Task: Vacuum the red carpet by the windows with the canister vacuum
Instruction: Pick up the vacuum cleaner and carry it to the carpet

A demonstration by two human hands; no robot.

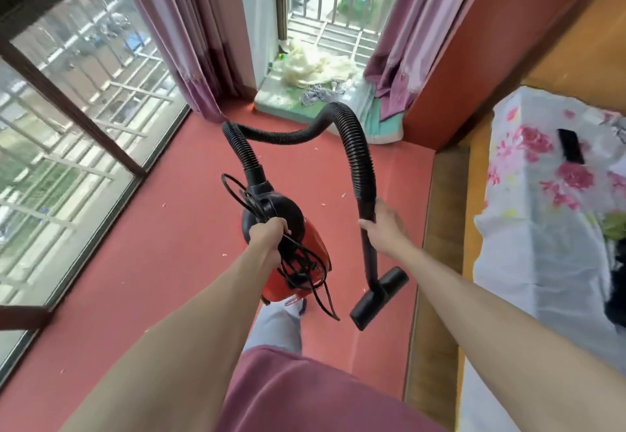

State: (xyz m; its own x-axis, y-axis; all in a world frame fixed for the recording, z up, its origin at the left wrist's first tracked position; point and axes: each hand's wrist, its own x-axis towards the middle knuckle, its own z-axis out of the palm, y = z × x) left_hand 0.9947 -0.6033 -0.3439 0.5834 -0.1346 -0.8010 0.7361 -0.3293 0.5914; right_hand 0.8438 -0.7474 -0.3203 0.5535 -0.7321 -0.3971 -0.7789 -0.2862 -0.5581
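A red and black canister vacuum [313, 245] hangs in the air over the red carpet [142, 262]. My left hand [267, 235] is shut on its top handle, together with a bundle of black power cord [305, 265]. A black ribbed hose [352, 133] loops up from the canister and down to the wand. My right hand [384, 225] grips the wand's upper end. The black floor nozzle [377, 297] hangs just above the carpet. Small pale scraps lie scattered on the carpet.
Large windows [67, 99] with dark frames run along the left. Purple curtains [189, 32] hang at the far corner beside a sill with crumpled cloth [315, 69]. A bed with a flowered sheet [548, 194] stands to the right, behind a wooden strip [440, 228].
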